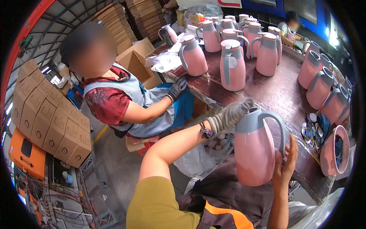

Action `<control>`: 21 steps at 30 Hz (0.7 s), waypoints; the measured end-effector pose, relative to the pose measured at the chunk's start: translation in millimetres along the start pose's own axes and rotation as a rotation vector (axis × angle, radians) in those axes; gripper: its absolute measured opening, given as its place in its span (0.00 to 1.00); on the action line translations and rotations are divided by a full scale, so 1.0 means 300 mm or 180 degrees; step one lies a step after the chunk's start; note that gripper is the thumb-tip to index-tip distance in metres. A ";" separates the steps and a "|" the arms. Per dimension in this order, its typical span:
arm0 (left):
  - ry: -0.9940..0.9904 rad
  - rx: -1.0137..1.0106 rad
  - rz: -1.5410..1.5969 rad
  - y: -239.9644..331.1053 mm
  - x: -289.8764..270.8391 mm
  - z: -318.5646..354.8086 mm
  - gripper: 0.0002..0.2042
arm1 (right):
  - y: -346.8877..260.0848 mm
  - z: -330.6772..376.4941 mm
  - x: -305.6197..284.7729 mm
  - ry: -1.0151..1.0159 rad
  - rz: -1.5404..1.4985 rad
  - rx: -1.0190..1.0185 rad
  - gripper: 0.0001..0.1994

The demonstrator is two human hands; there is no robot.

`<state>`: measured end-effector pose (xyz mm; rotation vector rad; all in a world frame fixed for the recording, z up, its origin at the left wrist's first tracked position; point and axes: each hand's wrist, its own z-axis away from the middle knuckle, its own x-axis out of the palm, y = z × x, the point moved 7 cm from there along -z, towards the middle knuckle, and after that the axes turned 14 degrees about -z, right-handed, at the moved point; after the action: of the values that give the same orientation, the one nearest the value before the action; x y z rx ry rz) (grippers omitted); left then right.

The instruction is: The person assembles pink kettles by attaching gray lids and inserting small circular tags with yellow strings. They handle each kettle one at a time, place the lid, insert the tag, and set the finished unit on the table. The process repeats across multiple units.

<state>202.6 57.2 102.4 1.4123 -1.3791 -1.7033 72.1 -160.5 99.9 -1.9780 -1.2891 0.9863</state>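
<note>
A pink vacuum jug (pixel 253 154) with a grey neck and grey handle is held upright in front of the table edge, its top without a lid. My left hand (pixel 230 115), in a grey striped glove, grips the jug's rim on the spout side. Beside the foot of the handle is my bare right hand (pixel 284 162). Its fingers stretch upward and apart, and the thumb side lies against or close to the jug; exact contact is hard to tell.
The dark table (pixel 263 91) carries several lidded pink jugs (pixel 232 68) and, at the right, several lidless ones (pixel 319 87). Small round parts (pixel 313 129) lie by a pink bucket (pixel 331 150). A co-worker (pixel 126 99) sits at the left, with stacked cartons (pixel 49 114) behind.
</note>
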 end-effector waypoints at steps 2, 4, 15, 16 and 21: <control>0.0004 -0.0209 0.0450 0.013 0.022 0.003 0.32 | 0.035 0.012 0.010 -0.0133 -0.0029 -0.0079 0.25; -0.0234 -0.0221 0.0168 -0.008 0.030 0.001 0.31 | 0.041 0.017 0.009 -0.0096 -0.0101 -0.0114 0.24; -0.1418 -0.0507 0.0147 -0.207 0.221 0.090 0.21 | 0.196 0.206 0.002 0.0050 -0.0537 0.0615 0.20; -0.1366 -0.0237 -0.0300 -0.227 0.225 0.080 0.19 | 0.200 0.226 -0.010 0.0065 -0.0444 0.0586 0.19; -0.1455 -0.0079 -0.0618 -0.207 0.239 0.042 0.18 | 0.213 0.342 -0.291 0.0197 0.0776 -0.0328 0.07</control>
<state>180.7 20.8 16.5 1.2208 -1.4788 -2.2662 -3.1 -257.9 15.8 -2.2676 -1.1034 0.9781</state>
